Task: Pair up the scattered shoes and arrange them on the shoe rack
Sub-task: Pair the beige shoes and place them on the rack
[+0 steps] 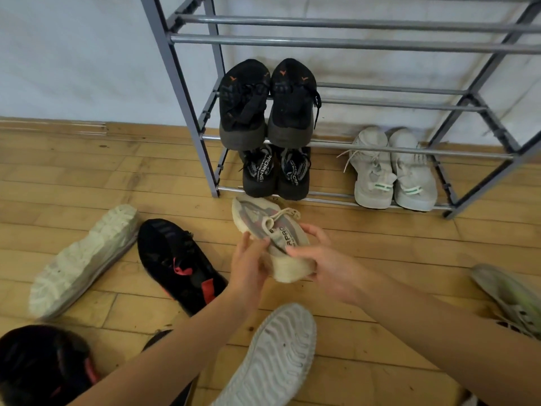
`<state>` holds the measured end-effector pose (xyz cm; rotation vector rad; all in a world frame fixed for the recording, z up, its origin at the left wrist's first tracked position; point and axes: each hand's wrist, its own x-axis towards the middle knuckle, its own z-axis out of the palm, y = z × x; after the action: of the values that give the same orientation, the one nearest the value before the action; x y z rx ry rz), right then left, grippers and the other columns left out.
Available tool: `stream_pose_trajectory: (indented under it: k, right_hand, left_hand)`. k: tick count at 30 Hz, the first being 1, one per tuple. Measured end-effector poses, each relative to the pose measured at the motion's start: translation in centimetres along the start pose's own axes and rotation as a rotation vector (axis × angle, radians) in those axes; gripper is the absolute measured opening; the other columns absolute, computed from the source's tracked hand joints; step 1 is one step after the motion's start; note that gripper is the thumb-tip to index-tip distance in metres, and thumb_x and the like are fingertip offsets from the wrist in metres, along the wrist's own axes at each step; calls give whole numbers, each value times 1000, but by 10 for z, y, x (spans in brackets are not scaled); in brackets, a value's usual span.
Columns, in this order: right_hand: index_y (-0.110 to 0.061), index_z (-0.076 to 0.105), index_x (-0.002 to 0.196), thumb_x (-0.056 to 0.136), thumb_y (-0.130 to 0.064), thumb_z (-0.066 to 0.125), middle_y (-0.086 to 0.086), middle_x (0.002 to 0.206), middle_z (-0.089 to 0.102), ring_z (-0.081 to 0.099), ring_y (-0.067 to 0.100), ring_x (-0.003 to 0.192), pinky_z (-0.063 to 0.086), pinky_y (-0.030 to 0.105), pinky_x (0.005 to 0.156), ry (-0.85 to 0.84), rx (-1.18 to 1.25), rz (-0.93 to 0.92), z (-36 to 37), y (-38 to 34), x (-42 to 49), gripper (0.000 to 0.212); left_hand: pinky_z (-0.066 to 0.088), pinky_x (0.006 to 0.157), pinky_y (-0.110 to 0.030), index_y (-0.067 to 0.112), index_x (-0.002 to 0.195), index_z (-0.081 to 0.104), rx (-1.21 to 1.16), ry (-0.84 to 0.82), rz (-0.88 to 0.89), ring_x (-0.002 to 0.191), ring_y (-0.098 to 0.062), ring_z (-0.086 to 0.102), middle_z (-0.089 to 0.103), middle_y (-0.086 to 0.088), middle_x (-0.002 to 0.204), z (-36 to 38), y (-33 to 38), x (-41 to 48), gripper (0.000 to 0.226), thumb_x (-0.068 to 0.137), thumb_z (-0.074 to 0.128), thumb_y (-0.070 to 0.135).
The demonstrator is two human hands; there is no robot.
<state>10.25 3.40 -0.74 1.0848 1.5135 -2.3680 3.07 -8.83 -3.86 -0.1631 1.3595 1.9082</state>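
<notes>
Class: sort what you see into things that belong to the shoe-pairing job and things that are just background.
Job: cream shoe held in both hands, left hand, right hand; black-and-red shoe; upturned white shoe; shoe rack.
Background: wooden floor; wall.

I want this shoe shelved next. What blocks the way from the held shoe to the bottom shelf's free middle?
Nothing visible: both hands hold the beige shoe just before the rack; the gap between the dark pair and pale pair is open.

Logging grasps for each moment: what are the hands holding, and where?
Both hands, left hand and right hand, grip the beige knit sneaker at its heel end.
</notes>
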Motion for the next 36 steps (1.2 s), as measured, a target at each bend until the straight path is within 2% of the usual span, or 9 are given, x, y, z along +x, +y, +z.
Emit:
stream_pose_trajectory:
  k: [6,10,13,20,25,28,32,34,36]
  right_hand:
    - [-33,46,119,80,-14,71,5,115,66,63,25,108,51,45,93,-37,-241,38,-35,6,-19,51]
    - [-56,33,133,80,-3,70,0,131,50,59,19,114,57,35,80,-78,-329,-114,-48,-1,-29,83]
    - [-49,32,138,83,9,61,2,138,42,60,18,108,59,25,72,-26,-401,-150,-51,4,-32,85]
    - [-41,31,143,81,13,60,0,132,47,61,15,102,57,22,68,56,-389,-162,-58,9,-25,87]
    - [-43,38,136,81,16,59,-3,118,56,63,21,103,58,35,78,63,-376,-162,-57,11,-21,84]
    - [-47,42,129,81,16,59,5,121,53,62,26,105,56,38,78,37,-361,-159,-47,13,-23,81]
    - [-44,40,137,80,16,60,5,123,52,67,23,94,56,36,76,-8,-403,-147,-31,15,-20,85]
    - [-46,41,135,81,15,60,5,124,52,67,26,93,56,38,77,-10,-420,-163,-22,16,-19,85]
    - [-51,42,130,81,15,60,4,123,53,67,27,95,57,40,80,-18,-422,-174,-10,15,-16,84]
  left_hand:
    - [58,75,-31,31,136,45,164,-197,52,106,-22,67,67,-4,122,-9,-22,-23,48,95,48,8]
    - [56,80,-28,34,145,31,255,-391,81,116,-22,61,55,-4,137,-8,-20,-19,64,92,50,3]
    - [56,80,-25,38,144,26,478,-518,24,111,-17,61,48,-2,141,-3,-15,-2,75,87,56,1]
    - [51,94,-40,29,149,19,663,-475,16,117,-28,56,43,-7,143,1,-17,20,81,86,63,3]
    - [56,79,-21,29,150,17,779,-538,22,97,-8,63,50,6,131,1,-1,15,83,86,65,8]
    - [47,97,-21,32,148,21,1031,-542,226,112,-5,56,50,12,127,-17,27,6,76,87,65,19]
    - [39,107,-30,23,142,36,1418,-209,707,126,-10,45,47,2,136,-110,91,22,56,89,54,30]
    - [39,105,-38,16,142,36,1506,131,731,127,-24,45,43,-8,140,-168,121,32,56,89,53,29]
    - [36,105,-43,13,145,28,1632,367,547,131,-32,38,34,-14,146,-225,144,39,68,88,60,31]
